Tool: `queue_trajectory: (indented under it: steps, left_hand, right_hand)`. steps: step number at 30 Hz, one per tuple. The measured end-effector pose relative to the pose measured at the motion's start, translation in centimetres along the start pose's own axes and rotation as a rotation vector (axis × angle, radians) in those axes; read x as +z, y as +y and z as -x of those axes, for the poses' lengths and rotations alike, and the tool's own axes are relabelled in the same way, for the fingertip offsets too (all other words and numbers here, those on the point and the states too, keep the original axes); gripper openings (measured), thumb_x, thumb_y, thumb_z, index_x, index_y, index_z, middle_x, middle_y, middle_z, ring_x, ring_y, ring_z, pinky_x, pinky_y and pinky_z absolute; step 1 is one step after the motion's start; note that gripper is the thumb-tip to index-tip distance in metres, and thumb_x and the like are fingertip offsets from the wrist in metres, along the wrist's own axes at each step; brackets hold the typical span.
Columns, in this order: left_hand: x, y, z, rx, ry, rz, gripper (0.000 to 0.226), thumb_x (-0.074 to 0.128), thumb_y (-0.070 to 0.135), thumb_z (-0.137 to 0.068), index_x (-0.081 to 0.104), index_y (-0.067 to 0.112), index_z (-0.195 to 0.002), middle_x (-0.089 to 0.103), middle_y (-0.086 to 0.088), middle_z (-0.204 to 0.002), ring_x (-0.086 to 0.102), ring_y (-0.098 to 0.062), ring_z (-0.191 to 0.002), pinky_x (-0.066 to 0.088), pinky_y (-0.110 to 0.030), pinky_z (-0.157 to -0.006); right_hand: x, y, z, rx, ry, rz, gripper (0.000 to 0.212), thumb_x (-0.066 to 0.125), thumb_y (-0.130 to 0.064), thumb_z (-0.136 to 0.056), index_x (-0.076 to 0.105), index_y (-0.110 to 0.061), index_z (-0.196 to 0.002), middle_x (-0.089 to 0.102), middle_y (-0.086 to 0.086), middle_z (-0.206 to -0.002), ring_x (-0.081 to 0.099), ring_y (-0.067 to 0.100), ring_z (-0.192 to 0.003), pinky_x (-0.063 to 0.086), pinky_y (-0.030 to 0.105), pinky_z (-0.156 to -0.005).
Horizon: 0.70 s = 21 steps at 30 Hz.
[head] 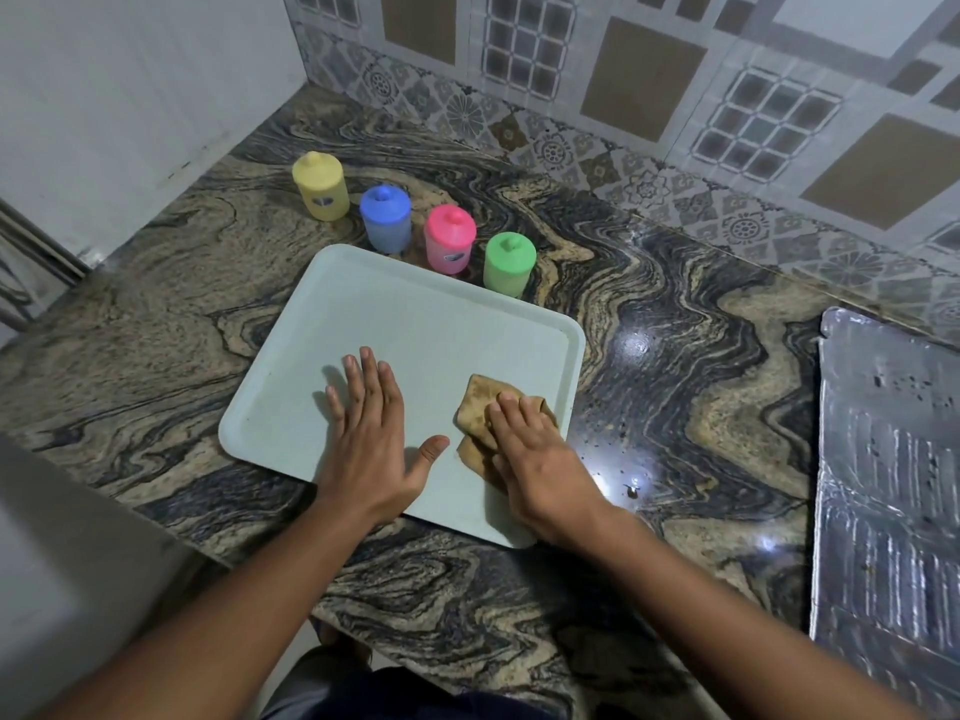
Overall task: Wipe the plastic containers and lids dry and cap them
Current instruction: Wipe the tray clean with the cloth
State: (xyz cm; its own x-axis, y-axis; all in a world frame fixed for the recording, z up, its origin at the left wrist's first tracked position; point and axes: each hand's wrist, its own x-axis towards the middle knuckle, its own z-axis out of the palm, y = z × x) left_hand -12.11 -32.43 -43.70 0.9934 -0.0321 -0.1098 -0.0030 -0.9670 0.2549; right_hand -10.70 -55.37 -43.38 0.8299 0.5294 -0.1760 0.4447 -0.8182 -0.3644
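Head view shows your left hand (371,433) lying flat with straight fingers on the pale tray (415,324), gripping nothing, while your right hand (535,454) presses flat with extended fingers on the folded brown cloth (480,402) at the tray's near right corner. Beyond the tray's far edge, four capped containers stand upright in a slanted row on the marbled counter (701,407): yellow container (320,187), blue container (387,220), pink container (449,241) and green container (509,265), the last nearest the tray.
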Motion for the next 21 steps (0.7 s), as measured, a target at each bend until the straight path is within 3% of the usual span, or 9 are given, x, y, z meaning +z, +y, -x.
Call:
queue_trajectory:
  steps: [7,12,15,21]
  left_hand:
    - [0.0,0.0,-0.2,-0.018,-0.006,0.009,0.109,-0.004,0.082,-0.083,-0.013,-0.001,-0.154,-0.029,-0.02,-0.159,-0.031,-0.032,-0.147,-0.007,-0.057,-0.121]
    - [0.0,0.1,-0.1,-0.017,0.002,0.014,0.109,-0.002,0.081,-0.084,-0.011,-0.002,-0.154,-0.027,-0.021,-0.16,-0.029,-0.033,-0.148,-0.005,-0.058,-0.121]
    - [0.0,0.1,-0.1,-0.022,0.005,0.009,0.109,0.0,0.08,-0.085,-0.01,-0.003,-0.154,-0.027,-0.021,-0.16,-0.029,-0.033,-0.148,-0.003,-0.059,-0.121]
    - [-0.1,0.1,-0.1,-0.004,-0.008,-0.017,0.108,0.001,0.079,-0.085,-0.009,-0.004,-0.154,-0.025,-0.023,-0.16,-0.03,-0.033,-0.148,-0.007,-0.059,-0.12]
  right_hand:
    - [1.7,-2.6,4.0,-0.047,-0.081,-0.06,0.065,0.025,-0.031,-0.101,0.033,0.004,-0.154,0.027,0.025,-0.161,0.023,0.047,-0.15,0.01,0.055,-0.123]
    - [1.5,-3.6,5.3,-0.029,-0.139,-0.1,0.071,0.017,-0.041,-0.1,0.022,0.0,-0.159,0.015,0.02,-0.166,0.01,0.039,-0.155,-0.002,0.047,-0.125]
    - [1.2,-4.0,5.9,-0.039,-0.193,-0.118,0.077,0.009,-0.052,-0.1,0.015,-0.005,-0.161,0.005,0.013,-0.167,-0.001,0.029,-0.155,-0.001,0.042,-0.128]
    - [0.7,-4.9,7.2,-0.055,-0.267,-0.185,0.074,0.013,-0.057,-0.102,0.015,-0.015,-0.163,0.007,0.005,-0.17,0.002,0.022,-0.157,-0.01,0.022,-0.122]
